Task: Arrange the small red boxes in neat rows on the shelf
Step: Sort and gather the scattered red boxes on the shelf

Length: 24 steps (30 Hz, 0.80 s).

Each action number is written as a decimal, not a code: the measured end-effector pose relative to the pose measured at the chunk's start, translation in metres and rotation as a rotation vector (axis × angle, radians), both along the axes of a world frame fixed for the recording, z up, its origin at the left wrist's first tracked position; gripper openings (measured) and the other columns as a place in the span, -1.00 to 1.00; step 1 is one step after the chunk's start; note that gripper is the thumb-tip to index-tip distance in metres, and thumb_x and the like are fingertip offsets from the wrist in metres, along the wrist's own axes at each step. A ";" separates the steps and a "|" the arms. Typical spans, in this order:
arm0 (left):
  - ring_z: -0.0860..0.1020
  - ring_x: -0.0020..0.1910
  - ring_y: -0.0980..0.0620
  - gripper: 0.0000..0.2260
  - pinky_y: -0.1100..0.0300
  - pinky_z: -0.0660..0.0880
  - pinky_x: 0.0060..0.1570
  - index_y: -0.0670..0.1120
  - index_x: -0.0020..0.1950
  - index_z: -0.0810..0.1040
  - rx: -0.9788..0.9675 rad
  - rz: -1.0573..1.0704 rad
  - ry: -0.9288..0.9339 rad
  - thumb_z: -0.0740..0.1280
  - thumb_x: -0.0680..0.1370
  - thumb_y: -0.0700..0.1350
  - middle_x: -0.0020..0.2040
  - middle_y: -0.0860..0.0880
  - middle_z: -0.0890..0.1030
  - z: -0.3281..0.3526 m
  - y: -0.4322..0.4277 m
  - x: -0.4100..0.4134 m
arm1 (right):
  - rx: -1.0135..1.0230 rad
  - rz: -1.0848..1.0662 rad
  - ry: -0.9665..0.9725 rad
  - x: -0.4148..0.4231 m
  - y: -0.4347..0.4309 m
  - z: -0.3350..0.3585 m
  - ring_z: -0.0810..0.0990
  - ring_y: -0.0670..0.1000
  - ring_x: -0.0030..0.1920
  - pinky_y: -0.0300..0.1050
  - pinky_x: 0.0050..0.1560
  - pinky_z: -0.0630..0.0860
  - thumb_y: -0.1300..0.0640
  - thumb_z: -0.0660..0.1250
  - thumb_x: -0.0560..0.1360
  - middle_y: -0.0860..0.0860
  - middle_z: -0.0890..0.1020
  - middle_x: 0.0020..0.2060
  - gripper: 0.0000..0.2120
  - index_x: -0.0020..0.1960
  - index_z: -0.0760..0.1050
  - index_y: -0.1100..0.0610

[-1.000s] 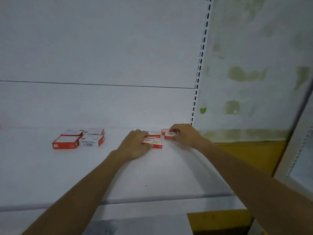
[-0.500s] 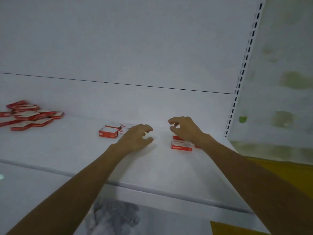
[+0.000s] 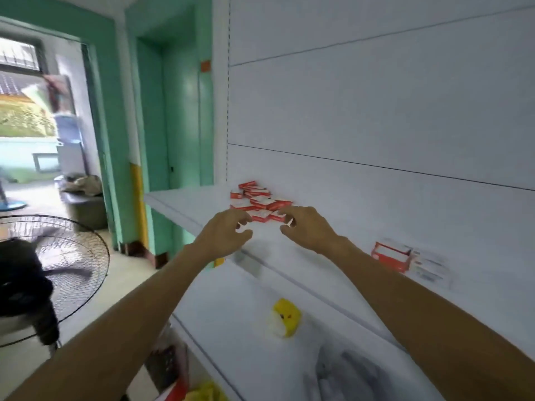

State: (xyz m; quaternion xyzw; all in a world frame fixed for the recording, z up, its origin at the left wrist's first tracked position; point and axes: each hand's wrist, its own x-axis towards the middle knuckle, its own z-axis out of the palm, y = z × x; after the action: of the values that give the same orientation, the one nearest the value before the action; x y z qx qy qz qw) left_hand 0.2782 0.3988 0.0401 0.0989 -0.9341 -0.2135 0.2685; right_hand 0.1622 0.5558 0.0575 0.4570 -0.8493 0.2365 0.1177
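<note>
A loose pile of several small red boxes [image 3: 259, 199] lies near the left end of the white shelf [image 3: 185, 205]. My left hand [image 3: 224, 231] hovers just in front of the pile, fingers curled and apart, holding nothing. My right hand [image 3: 304, 228] is beside it on the right, fingers spread and empty, its fingertips close to the nearest boxes. Further right on the shelf a small group of red and white boxes [image 3: 390, 256] shows blurred.
A lower shelf [image 3: 231, 322] carries a yellow and white toy [image 3: 285, 316] and grey fabric [image 3: 347, 374]. A standing fan [image 3: 55, 273] is on the floor at the left, before a green doorway [image 3: 115, 140]. The shelf's left edge ends at the green wall.
The view has swung left along the shelf. Both hands let go of the boxes at the right end and moved, empty, to the loose pile at the left end.
</note>
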 end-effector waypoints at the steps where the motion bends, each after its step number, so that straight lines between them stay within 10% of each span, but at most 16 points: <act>1: 0.47 -0.04 0.06 -0.75 0.20 0.40 0.02 -0.10 0.18 0.52 0.000 0.012 -0.009 0.31 0.50 -0.11 0.13 -0.07 0.56 0.001 -0.018 0.002 | 0.009 0.011 0.009 0.001 -0.019 0.000 0.53 0.05 0.10 -0.12 0.04 0.42 0.12 0.27 0.49 0.03 0.59 0.12 -0.64 0.28 0.44 0.08; 24: 0.51 0.06 -0.01 -0.74 0.17 0.41 0.10 -0.10 0.20 0.51 -0.020 -0.097 -0.057 0.31 0.51 -0.11 0.15 -0.08 0.56 -0.009 -0.242 -0.131 | 0.050 -0.114 0.010 -0.126 -0.225 0.006 0.51 0.09 0.14 -0.03 0.12 0.46 0.16 0.28 0.48 0.09 0.56 0.16 -0.63 0.28 0.43 0.12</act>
State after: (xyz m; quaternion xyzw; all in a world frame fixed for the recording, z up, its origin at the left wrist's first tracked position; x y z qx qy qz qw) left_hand 0.1470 0.1571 0.0316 0.0568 -0.9472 -0.2140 0.2320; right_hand 0.0362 0.3309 0.0635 0.4118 -0.8791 0.2058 0.1237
